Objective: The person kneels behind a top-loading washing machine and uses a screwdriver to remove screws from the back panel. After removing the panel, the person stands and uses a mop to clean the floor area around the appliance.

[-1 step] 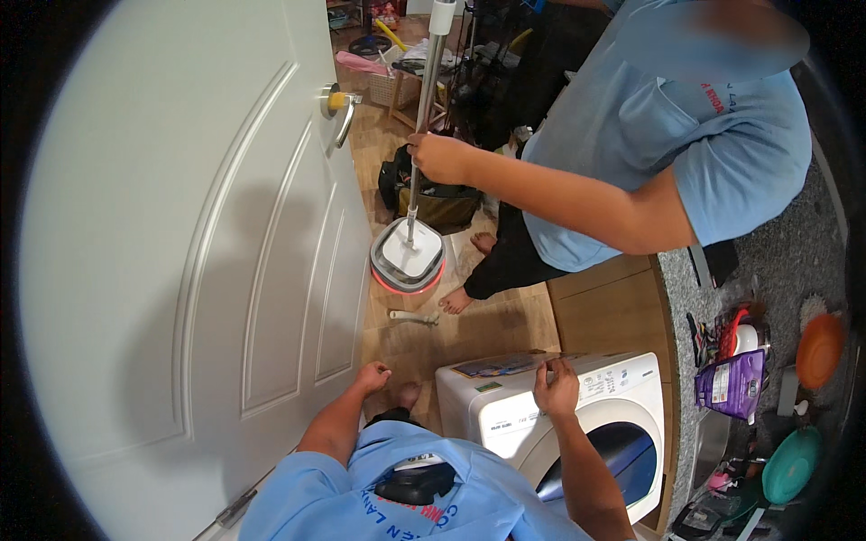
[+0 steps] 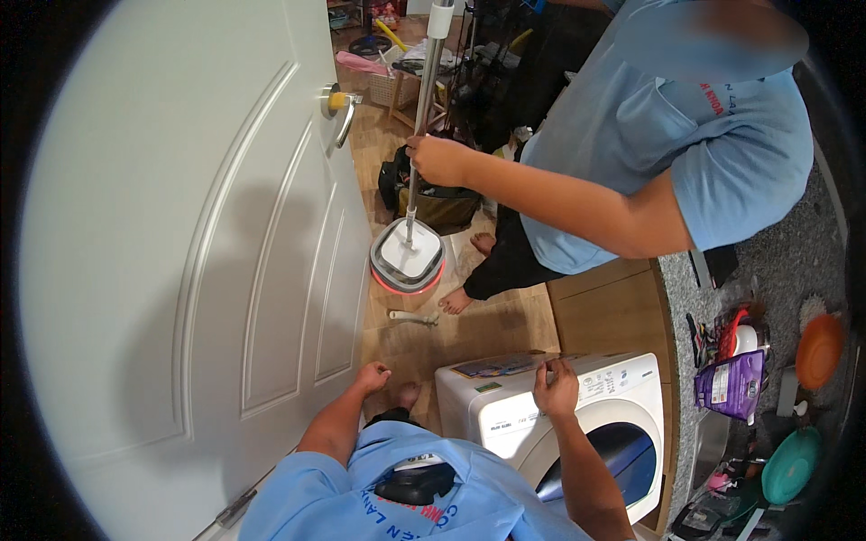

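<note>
My left hand (image 2: 373, 377) hangs in the air between the white door and the washing machine, its fingers loosely curled with nothing visible in them. The white front-loading washing machine (image 2: 505, 417) stands low on my right. On its top front edge, beside the control panel, rests my right hand (image 2: 557, 388), fingers bent but apart and holding nothing. Ahead, a person in a light blue shirt (image 2: 631, 135) grips the pole of a spin mop (image 2: 420, 153). The mop's flat white head sits in a grey bucket (image 2: 408, 261) with a red-orange rim at its base.
A white panelled door (image 2: 244, 225) stands along my left. A pale-handled brush (image 2: 413, 317) lies on the wood-look floor. Behind the bucket is a dark bag (image 2: 442, 203). The granite counter (image 2: 677, 298) on the right carries a purple pouch (image 2: 729, 386) and several kitchen items.
</note>
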Motion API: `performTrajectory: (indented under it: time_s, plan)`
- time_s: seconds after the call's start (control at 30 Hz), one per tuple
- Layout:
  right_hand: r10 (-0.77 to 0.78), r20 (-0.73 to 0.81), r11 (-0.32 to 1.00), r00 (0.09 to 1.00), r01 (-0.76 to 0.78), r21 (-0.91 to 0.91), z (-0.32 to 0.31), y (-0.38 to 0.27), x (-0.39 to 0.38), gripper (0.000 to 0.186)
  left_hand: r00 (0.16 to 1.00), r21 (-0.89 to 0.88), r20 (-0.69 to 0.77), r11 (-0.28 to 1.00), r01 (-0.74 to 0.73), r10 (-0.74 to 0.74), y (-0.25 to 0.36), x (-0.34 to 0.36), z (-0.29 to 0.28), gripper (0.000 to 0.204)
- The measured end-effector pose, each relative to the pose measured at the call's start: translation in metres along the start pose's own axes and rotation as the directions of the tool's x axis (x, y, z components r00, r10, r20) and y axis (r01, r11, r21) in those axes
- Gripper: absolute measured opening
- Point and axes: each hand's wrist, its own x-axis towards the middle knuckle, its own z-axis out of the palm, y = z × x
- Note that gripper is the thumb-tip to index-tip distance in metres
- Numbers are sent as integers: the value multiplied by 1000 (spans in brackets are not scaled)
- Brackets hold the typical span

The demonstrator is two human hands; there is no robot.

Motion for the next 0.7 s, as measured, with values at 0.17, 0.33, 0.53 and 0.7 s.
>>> performTrajectory:
  time_s: [0.17,0.33,0.53,0.7]
  plan:
    - [41,14,999,999,-41,-4,1,-1,2,19,1000,23,17,1000,-6,6,12,-6,-5,39]
    - [2,19,1000,1000,-2,-7,0,1,3,18,999,-14,26,999,30,-30,19,-14,-10,39]
    - [-5,17,1000,1000,5,5,3,4,3,17,998,30,42,998,48,-49,7,-2,-7,40]
    - [14,31,1000,999,-14,-5,-1,-1,4,17,999,88,35,996,10,-13,20,-8,-15,40]
